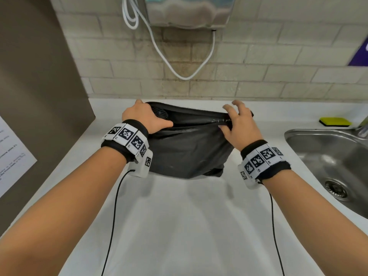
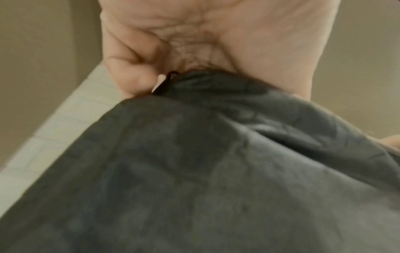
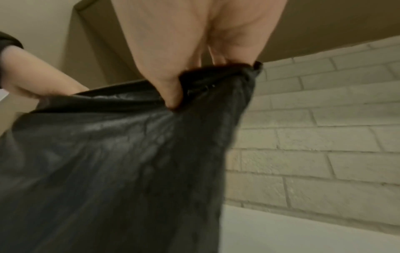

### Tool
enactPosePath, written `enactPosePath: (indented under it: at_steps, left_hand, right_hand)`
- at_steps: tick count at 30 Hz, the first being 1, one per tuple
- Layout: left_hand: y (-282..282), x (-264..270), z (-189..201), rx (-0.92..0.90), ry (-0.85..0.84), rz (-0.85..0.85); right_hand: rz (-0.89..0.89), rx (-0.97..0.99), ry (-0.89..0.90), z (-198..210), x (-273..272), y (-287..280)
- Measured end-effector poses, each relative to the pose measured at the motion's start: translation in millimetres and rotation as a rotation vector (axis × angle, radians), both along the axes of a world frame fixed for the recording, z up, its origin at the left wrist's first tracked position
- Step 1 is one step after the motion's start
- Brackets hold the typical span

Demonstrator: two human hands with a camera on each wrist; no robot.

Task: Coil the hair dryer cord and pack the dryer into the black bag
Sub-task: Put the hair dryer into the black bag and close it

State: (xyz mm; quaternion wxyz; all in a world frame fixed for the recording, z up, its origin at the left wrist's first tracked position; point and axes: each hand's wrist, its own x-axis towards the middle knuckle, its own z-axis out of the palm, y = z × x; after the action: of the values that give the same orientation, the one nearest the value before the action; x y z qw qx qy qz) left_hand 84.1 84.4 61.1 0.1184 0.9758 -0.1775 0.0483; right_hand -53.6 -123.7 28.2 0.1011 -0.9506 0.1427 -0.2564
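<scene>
Two hands hold a black bag (image 1: 189,150) up above a white counter (image 1: 179,226), its mouth stretched between them. The left hand (image 1: 146,118) grips the bag's left corner, fingers curled over the rim beside a small zipper pull (image 2: 165,82). The right hand (image 1: 238,126) pinches the near rim between thumb (image 3: 171,95) and a finger, its other fingers spread loose above. Inside the open mouth, just by the left hand, the vented end of the hair dryer (image 1: 160,112) shows; its cord cannot be made out. To the right lies a steel sink (image 1: 326,156), with a yellow sponge (image 1: 335,121) behind it. A white cable (image 1: 171,62) loops down the tiled wall beyond.
</scene>
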Motion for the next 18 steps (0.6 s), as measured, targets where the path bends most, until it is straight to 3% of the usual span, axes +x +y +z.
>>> enactPosePath:
  at_steps: [3, 11, 16, 18]
  left_hand:
    - [-1, 0, -2, 0.046, 0.039, -0.023]
    - [2, -2, -3, 0.104, 0.093, -0.060]
    - [13, 5, 0, -0.143, 0.313, -0.299]
    - [20, 10, -1, -0.189, 0.344, -0.437]
  right_hand:
    - [-0.052, -0.002, 0.117, 7, 3, -1]
    - [-0.061, 0.159, -0.180, 10, 13, -4]
    - [-0.051, -0.068, 0.012, 4, 12, -14]
    - [-0.090, -0.046, 0.040, 5, 12, -18]
